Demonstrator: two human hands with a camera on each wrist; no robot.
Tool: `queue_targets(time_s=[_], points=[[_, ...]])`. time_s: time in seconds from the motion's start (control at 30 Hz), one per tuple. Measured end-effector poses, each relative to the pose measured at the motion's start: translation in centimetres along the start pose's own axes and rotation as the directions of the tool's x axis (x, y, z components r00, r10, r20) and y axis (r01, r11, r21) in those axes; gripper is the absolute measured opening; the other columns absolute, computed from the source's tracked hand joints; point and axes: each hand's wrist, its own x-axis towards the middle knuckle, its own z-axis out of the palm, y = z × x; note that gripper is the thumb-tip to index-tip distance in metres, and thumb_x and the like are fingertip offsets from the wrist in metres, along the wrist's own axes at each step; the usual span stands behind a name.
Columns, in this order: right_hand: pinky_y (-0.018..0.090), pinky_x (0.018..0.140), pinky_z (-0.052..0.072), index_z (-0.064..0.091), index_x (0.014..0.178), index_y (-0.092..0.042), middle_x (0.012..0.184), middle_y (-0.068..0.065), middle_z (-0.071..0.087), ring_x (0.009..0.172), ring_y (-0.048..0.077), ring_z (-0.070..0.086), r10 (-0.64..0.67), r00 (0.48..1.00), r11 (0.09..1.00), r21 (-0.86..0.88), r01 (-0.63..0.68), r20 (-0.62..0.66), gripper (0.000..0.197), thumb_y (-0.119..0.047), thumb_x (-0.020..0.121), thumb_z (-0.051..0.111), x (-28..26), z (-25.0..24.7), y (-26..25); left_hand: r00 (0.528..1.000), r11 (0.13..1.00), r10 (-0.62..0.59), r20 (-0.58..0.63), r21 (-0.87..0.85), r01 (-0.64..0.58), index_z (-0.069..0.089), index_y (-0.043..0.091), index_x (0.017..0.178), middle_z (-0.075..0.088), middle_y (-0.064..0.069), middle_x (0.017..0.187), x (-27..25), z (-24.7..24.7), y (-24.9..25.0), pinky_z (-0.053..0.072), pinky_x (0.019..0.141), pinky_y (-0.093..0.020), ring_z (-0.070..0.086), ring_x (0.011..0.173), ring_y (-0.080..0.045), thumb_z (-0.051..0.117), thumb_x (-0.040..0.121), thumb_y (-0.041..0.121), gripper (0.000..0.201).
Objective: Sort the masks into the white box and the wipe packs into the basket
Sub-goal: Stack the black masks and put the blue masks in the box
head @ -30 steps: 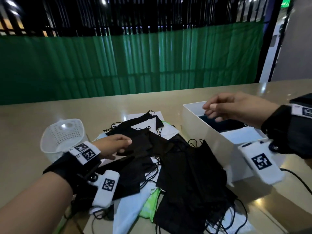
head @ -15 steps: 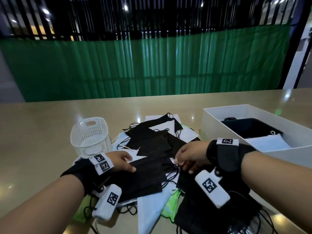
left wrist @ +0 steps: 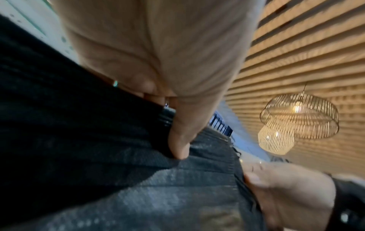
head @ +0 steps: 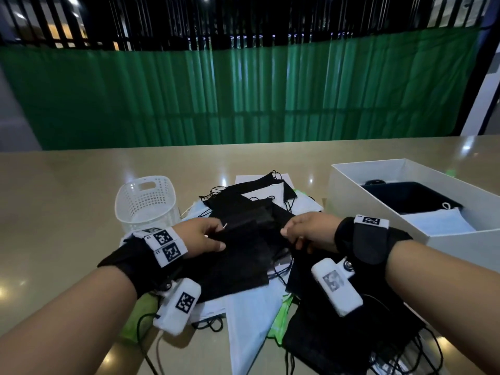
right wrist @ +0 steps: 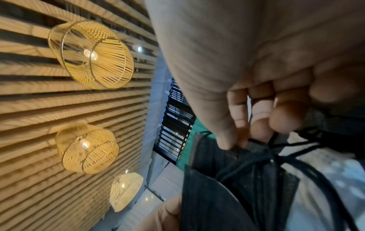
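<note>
Across the desk, both hands, left hand and right hand, pinch one black mask whose ear loops tangle with neighbours and could drag extras along.

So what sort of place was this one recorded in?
Probably a café or restaurant-style venue rather than a home or lab: woven wicker pendant lamps hang from a wooden slatted ceiling, and the long beige counter faces a green curtain.

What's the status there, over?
Left hand and right hand both pinch one black mask. White box waits right. Tangled ear loops may snag.
</note>
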Motion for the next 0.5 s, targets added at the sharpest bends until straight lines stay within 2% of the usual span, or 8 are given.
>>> queue_targets(time_s=[0.07,0.17,0.23,0.3,0.33,0.37,0.43,0.5], points=[[0.021,0.046,0.036,0.053,0.08,-0.013,0.067,0.001,0.049,0.052,0.011,0.047,0.033,0.999,0.977,0.213,-0.028,-0.02,0.023,-0.03,0.096,0.05,0.2,-0.4,0.3,0.998,0.993,-0.016,-0.067,-0.119,0.008,0.049,0.023,0.076,0.061,0.003,0.078,0.0,-1.1,0.1,0.047,0.078,-0.032,0.056,0.072,-0.015,0.064,0.088,0.021,0.019],[0.025,0.055,0.041,0.055,0.083,-0.015,0.069,0.001,0.053,0.058,0.014,0.05,0.085,0.995,0.899,0.435,-0.051,-0.058,0.038,-0.049,0.093,0.044,0.4,-0.9,1.2,0.984,0.915,-0.049,-0.172,-0.403,-0.025,0.047,0.017,0.081,0.059,-0.005,0.071,-0.3,-2.8,0.8,0.044,0.063,-0.031,0.052,0.062,-0.02,0.056,0.093,0.013,0.016],[0.027,0.058,0.045,0.055,0.083,-0.015,0.072,0.002,0.055,0.062,0.015,0.052,0.107,0.992,0.86,0.507,-0.062,-0.061,0.047,-0.059,0.09,0.039,0.7,-1.0,2.0,0.971,0.764,-0.097,-0.217,-0.642,-0.067,0.047,0.015,0.083,0.059,-0.01,0.076,-0.4,-3.1,1.6,0.047,0.06,-0.029,0.055,0.059,-0.019,0.052,0.094,0.011,0.013],[0.029,0.062,0.048,0.056,0.087,-0.014,0.075,0.003,0.057,0.065,0.016,0.055,0.115,0.992,0.846,0.528,-0.073,-0.047,0.056,-0.065,0.088,0.033,0.9,-0.7,2.7,0.965,0.547,-0.154,-0.211,-0.832,-0.095,0.048,0.013,0.085,0.06,-0.01,0.077,-0.5,-2.5,2.6,0.052,0.054,-0.024,0.06,0.055,-0.014,0.049,0.095,0.009,0.011],[0.03,0.063,0.048,0.056,0.089,-0.014,0.077,0.003,0.057,0.067,0.017,0.056,0.108,0.994,0.845,0.529,-0.074,-0.034,0.058,-0.066,0.088,0.031,1.0,-0.6,3.0,0.967,0.476,-0.164,-0.193,-0.875,-0.094,0.048,0.012,0.086,0.06,-0.01,0.078,-0.4,-1.9,3.0,0.054,0.053,-0.023,0.061,0.055,-0.013,0.048,0.096,0.008,0.01],[0.031,0.065,0.048,0.056,0.091,-0.013,0.079,0.004,0.058,0.068,0.017,0.056,0.1,0.995,0.843,0.533,-0.071,-0.027,0.06,-0.067,0.088,0.029,1.0,-0.4,3.3,0.973,0.456,-0.156,-0.168,-0.886,-0.08,0.049,0.012,0.087,0.06,-0.01,0.078,-0.2,-1.2,3.4,0.055,0.054,-0.024,0.061,0.058,-0.014,0.048,0.096,0.008,0.01],[0.032,0.069,0.048,0.056,0.095,-0.014,0.086,0.004,0.06,0.074,0.017,0.058,0.074,0.997,0.838,0.544,-0.05,-0.022,0.06,-0.065,0.089,0.025,1.0,-0.5,3.6,0.987,0.538,-0.107,-0.118,-0.842,-0.042,0.05,0.014,0.086,0.059,-0.008,0.079,0.7,0.6,3.5,0.052,0.062,-0.028,0.058,0.066,-0.016,0.049,0.095,0.008,0.011],[0.033,0.072,0.049,0.057,0.096,-0.018,0.09,0.002,0.062,0.077,0.015,0.06,0.059,0.998,0.823,0.567,-0.038,-0.019,0.055,-0.063,0.09,0.026,1.0,-0.8,3.8,0.998,0.706,-0.027,-0.053,-0.708,-0.018,0.049,0.017,0.084,0.057,-0.002,0.079,1.5,2.1,3.2,0.046,0.07,-0.027,0.054,0.071,-0.014,0.051,0.095,0.009,0.013]])
